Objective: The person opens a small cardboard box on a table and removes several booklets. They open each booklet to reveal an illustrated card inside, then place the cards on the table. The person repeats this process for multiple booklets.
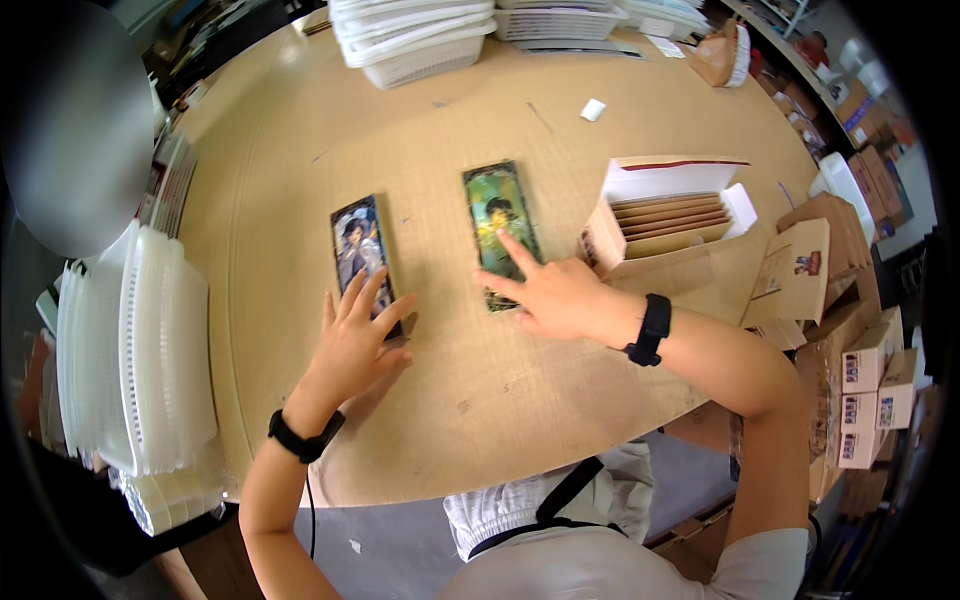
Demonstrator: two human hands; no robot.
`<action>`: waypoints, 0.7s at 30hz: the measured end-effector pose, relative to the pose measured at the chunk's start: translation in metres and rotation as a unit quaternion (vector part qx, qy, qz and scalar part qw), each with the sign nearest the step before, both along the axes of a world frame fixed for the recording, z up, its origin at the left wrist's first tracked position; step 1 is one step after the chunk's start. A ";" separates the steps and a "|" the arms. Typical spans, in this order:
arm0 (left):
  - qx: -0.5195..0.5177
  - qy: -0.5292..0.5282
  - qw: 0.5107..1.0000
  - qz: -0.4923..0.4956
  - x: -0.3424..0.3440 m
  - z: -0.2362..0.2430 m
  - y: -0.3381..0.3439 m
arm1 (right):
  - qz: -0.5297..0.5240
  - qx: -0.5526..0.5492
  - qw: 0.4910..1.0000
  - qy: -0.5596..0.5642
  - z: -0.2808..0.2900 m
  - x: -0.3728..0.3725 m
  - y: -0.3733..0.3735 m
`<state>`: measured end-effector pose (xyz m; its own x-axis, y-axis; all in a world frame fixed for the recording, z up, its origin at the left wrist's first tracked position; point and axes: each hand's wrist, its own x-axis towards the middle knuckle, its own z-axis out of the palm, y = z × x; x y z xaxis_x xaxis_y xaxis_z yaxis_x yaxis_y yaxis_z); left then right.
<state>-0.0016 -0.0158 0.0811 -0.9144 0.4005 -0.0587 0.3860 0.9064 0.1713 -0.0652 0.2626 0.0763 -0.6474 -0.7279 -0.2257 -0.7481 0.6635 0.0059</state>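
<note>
Two tall, narrow illustrated cards lie apart on the wooden table (450, 410); whether each is one card or a thin stack I cannot tell. My left hand (355, 345) rests over the lower part of the blue-purple card (358, 230), its fingers spread. To the right, my right hand (555, 295) reaches over the green card (495, 190), index finger stretched onto the picture and thumb near its left edge. Beyond my right wrist stands an opened white-lined cardboard box (650, 180), with several brown dividers or envelopes (670, 215) upright inside.
White plastic baskets (420, 50) are stacked at the far edge, and more translucent baskets (140, 350) stand at the left. Small printed boxes (865, 370) and flattened cartons (790, 270) crowd the right side. A white scrap (593, 110) lies toward the back.
</note>
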 end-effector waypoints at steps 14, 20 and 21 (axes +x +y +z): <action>0.239 -0.014 0.971 0.018 0.054 0.027 0.010 | -0.119 -0.361 0.910 0.164 0.054 0.012 0.132; 0.263 -0.033 0.964 -0.005 0.070 0.031 0.029 | -0.221 -0.317 0.922 0.013 0.050 -0.017 0.167; 0.271 -0.042 0.962 -0.010 0.073 0.032 0.031 | -0.231 -0.303 0.924 -0.022 0.050 -0.020 0.168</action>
